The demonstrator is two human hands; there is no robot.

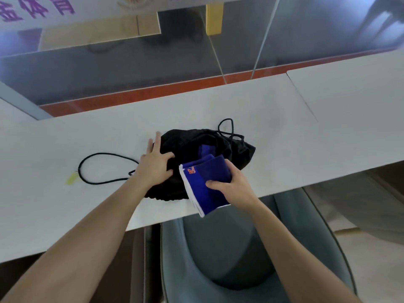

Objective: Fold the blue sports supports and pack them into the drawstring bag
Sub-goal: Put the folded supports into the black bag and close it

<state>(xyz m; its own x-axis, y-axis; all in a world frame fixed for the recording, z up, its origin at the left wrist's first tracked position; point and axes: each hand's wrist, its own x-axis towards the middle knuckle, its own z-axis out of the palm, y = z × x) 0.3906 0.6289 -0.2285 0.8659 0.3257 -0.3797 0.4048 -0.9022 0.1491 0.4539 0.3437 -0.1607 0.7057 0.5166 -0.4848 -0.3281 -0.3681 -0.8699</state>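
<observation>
A black drawstring bag (188,143) lies crumpled on the white table (87,136), its mouth turned toward me. My left hand (154,165) grips the bag's left edge, thumb hooked in the opening. My right hand (235,184) holds a folded blue sports support (201,182) with white trim and an orange logo, its far end at the bag's mouth. A bit of blue fabric (204,149) shows deeper inside the bag.
One black cord loop (102,169) trails left of the bag, another loop (227,127) lies behind it. A small yellow tag (72,178) sits by the left cord. A grey chair (218,248) stands under the near table edge. A glass partition rises behind the table.
</observation>
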